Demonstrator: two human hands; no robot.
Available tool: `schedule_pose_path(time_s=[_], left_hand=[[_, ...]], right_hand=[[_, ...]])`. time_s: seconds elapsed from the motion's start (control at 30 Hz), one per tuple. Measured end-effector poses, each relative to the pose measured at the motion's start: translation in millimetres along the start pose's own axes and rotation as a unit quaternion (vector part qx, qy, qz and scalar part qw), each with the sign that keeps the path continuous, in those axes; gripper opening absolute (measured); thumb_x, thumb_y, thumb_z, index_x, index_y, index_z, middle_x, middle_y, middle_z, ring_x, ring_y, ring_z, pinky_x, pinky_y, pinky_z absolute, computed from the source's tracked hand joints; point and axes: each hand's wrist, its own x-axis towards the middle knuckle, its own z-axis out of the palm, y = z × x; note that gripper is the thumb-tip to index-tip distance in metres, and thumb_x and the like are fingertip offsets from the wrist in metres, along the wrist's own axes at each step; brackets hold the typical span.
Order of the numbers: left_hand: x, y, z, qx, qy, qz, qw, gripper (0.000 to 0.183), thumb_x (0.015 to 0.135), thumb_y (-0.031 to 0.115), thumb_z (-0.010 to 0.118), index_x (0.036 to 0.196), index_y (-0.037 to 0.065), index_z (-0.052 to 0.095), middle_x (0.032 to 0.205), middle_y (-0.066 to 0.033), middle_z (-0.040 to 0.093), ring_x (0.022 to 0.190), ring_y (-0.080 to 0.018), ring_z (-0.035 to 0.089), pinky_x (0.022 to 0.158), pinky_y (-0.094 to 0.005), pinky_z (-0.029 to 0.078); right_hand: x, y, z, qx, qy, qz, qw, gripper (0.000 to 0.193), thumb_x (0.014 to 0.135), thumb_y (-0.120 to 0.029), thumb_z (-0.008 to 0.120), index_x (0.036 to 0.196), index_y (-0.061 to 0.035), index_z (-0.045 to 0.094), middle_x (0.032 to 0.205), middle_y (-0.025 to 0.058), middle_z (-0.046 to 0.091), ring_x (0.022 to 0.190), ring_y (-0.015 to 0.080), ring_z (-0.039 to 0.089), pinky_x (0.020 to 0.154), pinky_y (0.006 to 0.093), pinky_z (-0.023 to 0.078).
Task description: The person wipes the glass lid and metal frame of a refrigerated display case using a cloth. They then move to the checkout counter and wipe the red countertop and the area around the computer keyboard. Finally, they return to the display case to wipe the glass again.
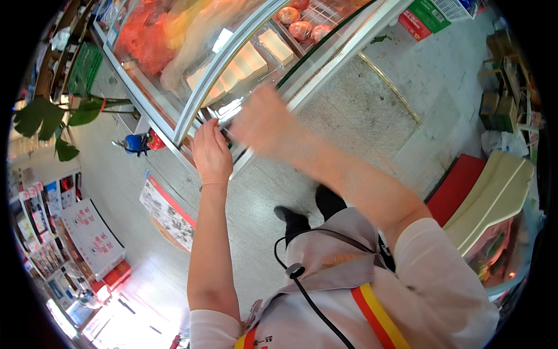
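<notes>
Glass case with curved silver frame (224,61), upper centre, is seemingly handled: left hand (211,154) at edge, right hand (264,122) blurred, both grips indiscernible; steadiness needed next.

The display case (189,116) stands ahead of the person. Inside, blocks (238,67) lie near the front, round wrapped items (300,31) sit beyond them to the right, and thin bags or netting (151,41) lie to the left. The hands (212,152) are at the case's near corner. Plant leaves (38,119) hang farther left. On the floor (244,192), a flat board (171,203) lies left of the feet (283,213). Boxes (497,110) stand far right, beyond a tub (526,259).
</notes>
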Motion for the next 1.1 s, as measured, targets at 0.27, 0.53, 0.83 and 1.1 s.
schedule_pose_path(time_s=[0.27,0.53,0.83,1.1], left_hand=[[-1.4,0.9,-1.8,-0.008,-0.036,-0.015,0.999,0.023,0.093,0.012,0.039,0.105,0.004,0.056,0.095,-0.0116,0.06,0.09,-0.0302,0.056,0.081,-0.0391,0.044],[2.2,4.7,-1.3,-0.053,-0.053,0.006,0.997,0.033,0.097,0.018,0.033,0.105,-0.003,0.057,0.094,-0.0167,0.061,0.087,-0.0288,0.059,0.079,-0.0359,0.044],[-0.9,-2.0,2.7,-0.085,-0.062,0.004,0.994,0.032,0.097,0.019,0.033,0.104,-0.004,0.056,0.089,-0.0142,0.059,0.085,-0.0238,0.056,0.079,-0.0331,0.043],[-1.8,-5.4,-0.8,-0.076,-0.085,0.001,0.993,0.032,0.097,0.019,0.032,0.107,-0.001,0.054,0.093,-0.0156,0.061,0.088,-0.0299,0.058,0.079,-0.0371,0.043]], right_hand=[[-40.6,163.4,-19.3,-0.053,0.075,0.212,0.973,0.033,0.09,-0.023,0.049,0.116,-0.0038,0.053,0.121,0.0173,0.052,0.119,0.0322,0.044,0.102,0.0417,0.032],[-14.0,-11.8,68.7,0.334,0.389,0.472,0.717,0.06,0.095,-0.019,0.043,0.144,0.0024,0.017,0.149,0.0215,0.019,0.138,0.0344,0.02,0.112,0.0379,0.02],[-19.8,23.8,41.8,0.357,0.415,0.45,0.706,0.051,0.095,-0.017,0.042,0.141,0.0007,0.028,0.148,0.0207,0.024,0.134,0.0341,0.03,0.109,0.039,0.028],[-36.2,-30.9,59.5,0.323,0.37,0.437,0.753,0.046,0.088,-0.007,0.052,0.132,0.0012,0.04,0.139,0.021,0.037,0.122,0.0371,0.044,0.1,0.0409,0.039]])
